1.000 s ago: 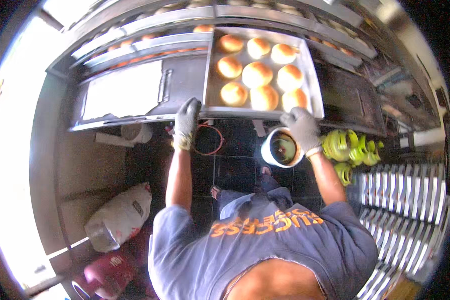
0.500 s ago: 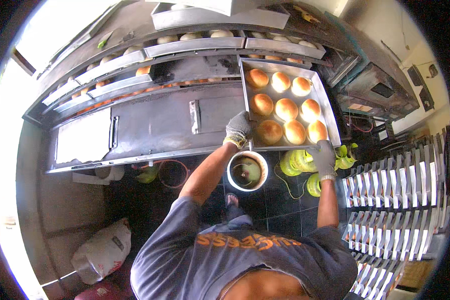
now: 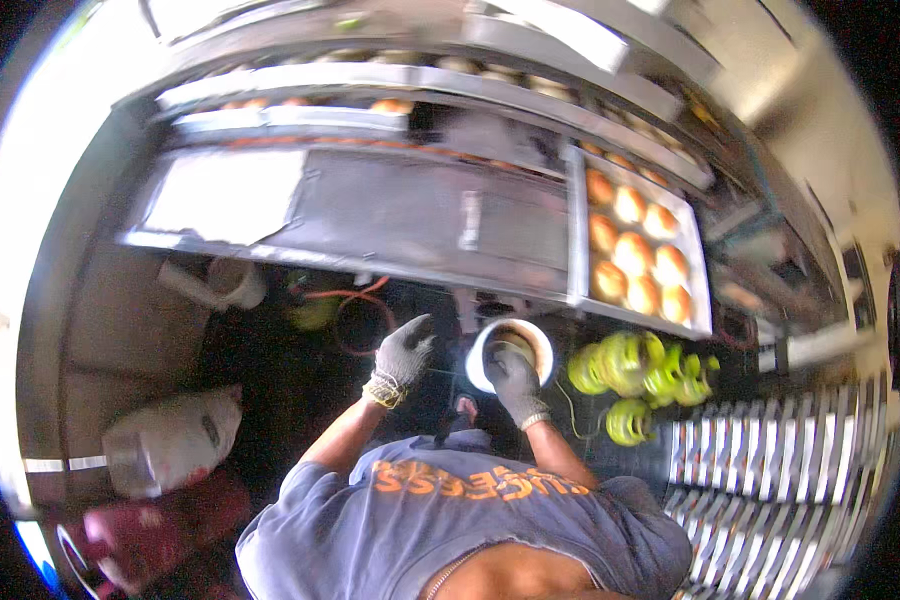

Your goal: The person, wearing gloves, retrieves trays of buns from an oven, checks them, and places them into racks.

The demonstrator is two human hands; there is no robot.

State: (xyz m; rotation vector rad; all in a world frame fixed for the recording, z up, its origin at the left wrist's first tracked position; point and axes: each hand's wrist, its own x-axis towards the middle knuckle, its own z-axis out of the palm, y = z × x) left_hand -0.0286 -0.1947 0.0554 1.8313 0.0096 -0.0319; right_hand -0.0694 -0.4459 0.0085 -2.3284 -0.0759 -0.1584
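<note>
White sack [image 3: 170,440] lower left on floor, blurred, contents unreadable. Red thing [image 3: 160,525] below it, can't identify. Left hand [image 3: 402,358], grey glove, fingers spread, holding nothing, hovering under long metal shelf [image 3: 370,215]. White bowl [image 3: 510,355] just right of it; right hand [image 3: 515,380] (gloved too) grips near rim, fingers covering part of dark contents. Tray [image 3: 695,270] on shelf's right end: 8 golden buns [image 3: 632,253] countable, far ones smeared. Upper racks blurred. Green-yellow coil bundles [image 3: 635,375], roughly 5, overlapping.
</note>
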